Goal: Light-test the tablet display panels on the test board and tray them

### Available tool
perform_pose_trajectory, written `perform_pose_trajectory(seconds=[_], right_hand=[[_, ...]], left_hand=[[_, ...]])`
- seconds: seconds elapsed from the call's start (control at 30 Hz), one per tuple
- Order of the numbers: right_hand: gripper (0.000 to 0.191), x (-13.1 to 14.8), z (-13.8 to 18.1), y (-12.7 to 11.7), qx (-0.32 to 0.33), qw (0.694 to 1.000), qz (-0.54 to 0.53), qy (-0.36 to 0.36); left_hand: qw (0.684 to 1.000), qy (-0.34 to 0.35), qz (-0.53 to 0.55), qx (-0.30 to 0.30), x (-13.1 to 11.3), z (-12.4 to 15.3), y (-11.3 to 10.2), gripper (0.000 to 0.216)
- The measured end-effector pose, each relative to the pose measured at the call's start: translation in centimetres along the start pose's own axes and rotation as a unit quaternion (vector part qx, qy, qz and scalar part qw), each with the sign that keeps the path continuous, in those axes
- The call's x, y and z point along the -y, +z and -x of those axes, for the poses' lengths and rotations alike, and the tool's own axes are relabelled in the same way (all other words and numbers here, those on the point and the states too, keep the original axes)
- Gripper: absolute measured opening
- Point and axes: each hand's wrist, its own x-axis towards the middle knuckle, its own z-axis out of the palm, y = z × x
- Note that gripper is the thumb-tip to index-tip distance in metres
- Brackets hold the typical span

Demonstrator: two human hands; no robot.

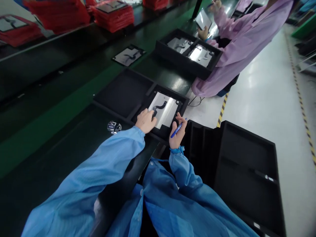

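Observation:
A display panel (pixel 164 112) with a pale back and a curved black ribbon cable (pixel 160 106) lies in the right compartment of a black two-part tray (pixel 145 123). My left hand (pixel 146 121) rests over the panel's left edge, fingers bent and a little apart near the cable's lower end; the fingertips are partly hidden. At the panel's lower right corner, my right hand (pixel 178 131) holds a blue pen (pixel 178 128) slanting across its fingers. That hand's raised fingers are close to the panel's edge; contact is unclear. A blue band circles my right wrist.
Left of my hand sits a small shiny object (pixel 114 127). Another panel (pixel 129 55) lies beyond the tray. A co-worker in a pink sleeve (pixel 244 49) stands by a second loaded tray (pixel 182 59). Red stacks (pixel 113 16) line the shelf; black trays (pixel 247 171) stand at my right.

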Motion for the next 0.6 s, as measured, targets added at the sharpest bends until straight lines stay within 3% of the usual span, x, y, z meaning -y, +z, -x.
perform_pose_trajectory(seconds=[0.23,0.4,0.6], right_hand=[[0.013,-0.5,0.2,0.4,-0.031,0.999,-0.007,-0.004],[0.011,-0.9,0.2,0.4,-0.047,0.999,-0.008,0.001],[0.008,-1.1,0.2,0.5,-0.044,0.999,-0.007,0.009]], left_hand=[[0.999,-0.049,-0.011,0.010,-0.3,-0.9,-0.2,0.030],[0.995,-0.099,0.011,-0.014,0.9,-3.2,-0.8,0.038],[0.992,-0.094,0.068,-0.043,2.0,-4.4,-1.7,0.021]])
